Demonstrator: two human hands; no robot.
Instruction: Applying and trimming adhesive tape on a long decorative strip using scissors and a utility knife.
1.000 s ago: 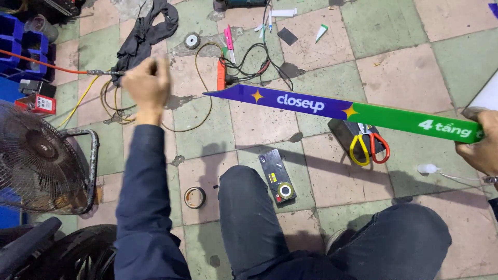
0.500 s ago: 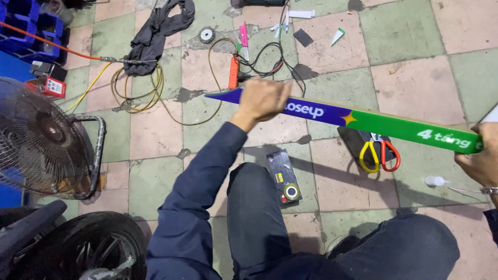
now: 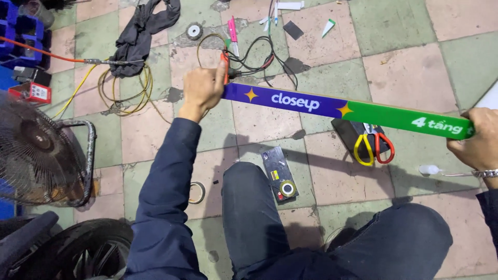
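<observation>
Across the tiled floor (image 3: 410,72) seen from the head camera, the widest bare stretch lies at the upper right, where pink and green tiles run to the frame's edge. The left side is crowded: a standing fan (image 3: 36,150) fills the left edge, a tyre (image 3: 83,249) sits at the lower left, and coiled yellow cable (image 3: 124,88) lies beside a dark cloth (image 3: 142,26). A tangle of black and red wires (image 3: 259,59) lies just beyond the strip's left end.

A long flat strip (image 3: 342,110), purple on its left half and green on its right, is held level above the floor between the two hands, slanting slightly down to the right. The left hand (image 3: 203,88) is curled around the purple end, fingers folded over it, arm stretched forward in a dark sleeve. The right hand (image 3: 480,142) is closed on the green end at the right edge of the frame, partly cut off.

Under the strip's green half, scissors (image 3: 373,148) with one yellow and one red handle lie on a dark flat piece. Near the knees lie a small dark box with a tape roll on it (image 3: 280,173) and another roll of tape (image 3: 196,193).
</observation>
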